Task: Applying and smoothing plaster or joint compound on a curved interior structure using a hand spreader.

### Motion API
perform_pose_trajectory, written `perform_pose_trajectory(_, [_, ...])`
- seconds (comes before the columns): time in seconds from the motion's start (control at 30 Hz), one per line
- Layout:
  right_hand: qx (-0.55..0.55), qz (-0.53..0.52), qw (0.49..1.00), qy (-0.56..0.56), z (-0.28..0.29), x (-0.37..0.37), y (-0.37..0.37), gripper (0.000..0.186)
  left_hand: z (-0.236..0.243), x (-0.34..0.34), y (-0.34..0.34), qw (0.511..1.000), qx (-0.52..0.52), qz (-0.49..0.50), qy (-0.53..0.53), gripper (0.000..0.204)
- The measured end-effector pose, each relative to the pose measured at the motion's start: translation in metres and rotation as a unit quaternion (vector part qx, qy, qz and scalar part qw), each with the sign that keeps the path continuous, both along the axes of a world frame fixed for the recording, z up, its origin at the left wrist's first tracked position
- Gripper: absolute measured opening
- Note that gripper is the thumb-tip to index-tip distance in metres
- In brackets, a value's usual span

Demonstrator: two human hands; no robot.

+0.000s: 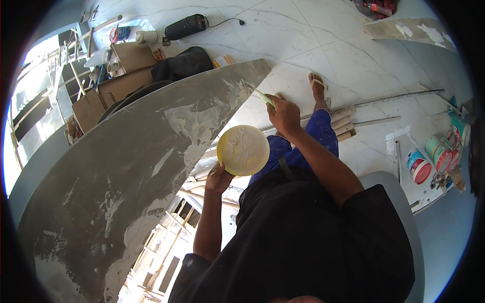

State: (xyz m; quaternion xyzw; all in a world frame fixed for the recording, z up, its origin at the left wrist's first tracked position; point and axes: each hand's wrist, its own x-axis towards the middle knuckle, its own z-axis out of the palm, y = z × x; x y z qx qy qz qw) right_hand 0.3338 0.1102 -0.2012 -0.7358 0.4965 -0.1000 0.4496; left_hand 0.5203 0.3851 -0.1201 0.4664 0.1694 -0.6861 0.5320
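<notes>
My left hand grips the rim of a shallow round yellow bowl, which has whitish putty smeared over its inside. In my right hand is a putty knife with a light green handle. Its blade end points at the narrow far tip of a curved grey cement-coated slab; whether it touches is too small to tell. Pale putty patches lie along the slab's inner edge and in scattered spots. The bowl is just right of that edge, apart from the knife.
Beyond the slab lie cardboard boxes, a black bag and a black cylindrical speaker with a cord. Long poles rest on the marble-look tile floor. At right stand paint buckets. Bright scaffold-like timber shows below the slab's edge.
</notes>
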Motion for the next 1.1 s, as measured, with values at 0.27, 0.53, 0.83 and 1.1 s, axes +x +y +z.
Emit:
perform_pose_trajectory(0.27, [-0.057, 0.018, 0.998, 0.01, 0.007, 0.015, 0.011, 0.033, -0.009, -0.004, 0.005, 1.0, -0.006, 0.006, 0.022, 0.063])
perform_pose_trajectory(0.53, [-0.052, 0.068, 0.996, -0.032, -0.002, -0.011, 0.011, 0.037, -0.008, -0.005, -0.002, 1.0, -0.008, 0.001, 0.021, 0.066])
perform_pose_trajectory(0.83, [-0.039, -0.034, 0.998, 0.019, -0.016, -0.008, -0.004, 0.029, -0.007, -0.004, -0.008, 1.0, -0.002, -0.004, 0.019, 0.066])
perform_pose_trajectory(1.1, [-0.026, -0.002, 0.999, -0.032, -0.005, 0.003, -0.008, 0.028, -0.005, -0.007, -0.004, 1.0, 0.007, -0.017, 0.001, 0.068])
